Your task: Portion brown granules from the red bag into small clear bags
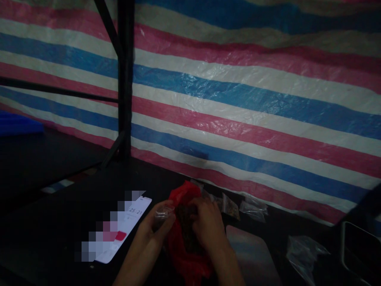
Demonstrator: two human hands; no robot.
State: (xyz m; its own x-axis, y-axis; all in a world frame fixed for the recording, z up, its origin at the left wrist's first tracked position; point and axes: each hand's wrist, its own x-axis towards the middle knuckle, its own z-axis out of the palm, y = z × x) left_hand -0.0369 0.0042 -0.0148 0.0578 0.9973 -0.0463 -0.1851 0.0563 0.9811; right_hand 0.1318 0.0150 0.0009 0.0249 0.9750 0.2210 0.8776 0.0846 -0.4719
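Note:
A red plastic bag (pixel 184 192) stands with its mouth open on the dark tabletop, and dark, crumbly loose material (pixel 188 234) fills it. My left hand (pixel 157 228) is closed around a small clear plastic bag (pixel 163 212) at the red bag's left edge. Over the right side of the opening, my right hand (pixel 208 222) reaches in with its fingers curled down into the loose material. Whatever those fingertips pinch is hidden in the dim light.
A lit phone (pixel 127 222) lies left of my hands. Behind the red bag are small filled zip bags (pixel 230 206) and clear bags (pixel 254 208). To the right are a flat shiny panel (pixel 250 250), a crumpled clear bag (pixel 305 250) and a dark rimmed tray-like object (pixel 343 246). A striped tarp (pixel 238 99) hangs behind.

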